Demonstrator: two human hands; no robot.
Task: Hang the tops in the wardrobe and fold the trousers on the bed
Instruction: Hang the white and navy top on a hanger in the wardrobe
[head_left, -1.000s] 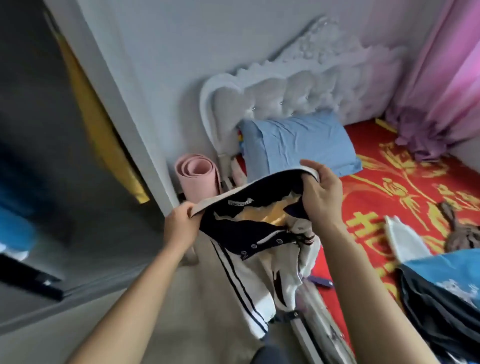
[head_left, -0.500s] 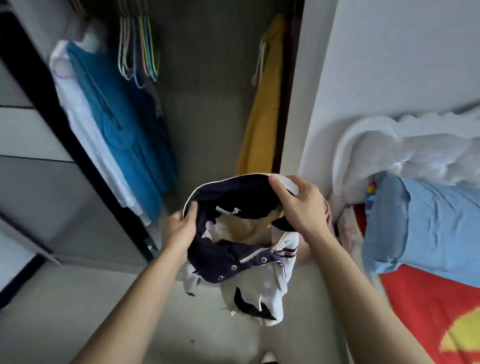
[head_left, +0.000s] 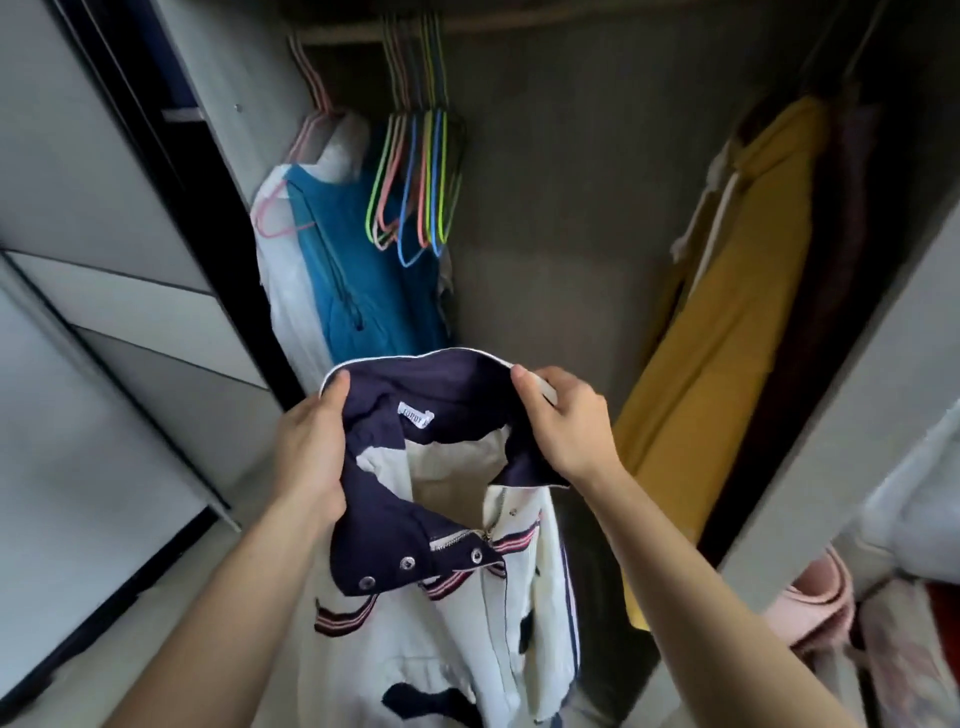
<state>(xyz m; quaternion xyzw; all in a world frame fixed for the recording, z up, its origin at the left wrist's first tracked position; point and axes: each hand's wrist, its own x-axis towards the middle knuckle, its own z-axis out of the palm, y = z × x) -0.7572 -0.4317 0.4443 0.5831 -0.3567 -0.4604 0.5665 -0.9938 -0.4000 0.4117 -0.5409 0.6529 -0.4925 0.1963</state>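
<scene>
Jacket (head_left: 457, 597), white with a navy collar, hangs in front of the open wardrobe (head_left: 545, 234). The left hand (head_left: 311, 447) grips the collar's left side and the right hand (head_left: 566, 426) pinches its right edge. Inside the grey wardrobe, empty coloured hangers (head_left: 415, 176) bunch on the rail above, with a blue top (head_left: 358, 280) at left and a yellow garment (head_left: 727, 332) at right. A rolled pink mat (head_left: 815, 608) sits low right. The collar is uppermost, and the jacket's length drops straight down.

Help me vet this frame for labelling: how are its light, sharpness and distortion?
Head view: the wardrobe interior is dim, while the jacket, left hand and right hand are well lit and sharp; the hangers are crisp; the lower corners look soft; wide-angle bending tilts the wardrobe's sides outward.
</scene>
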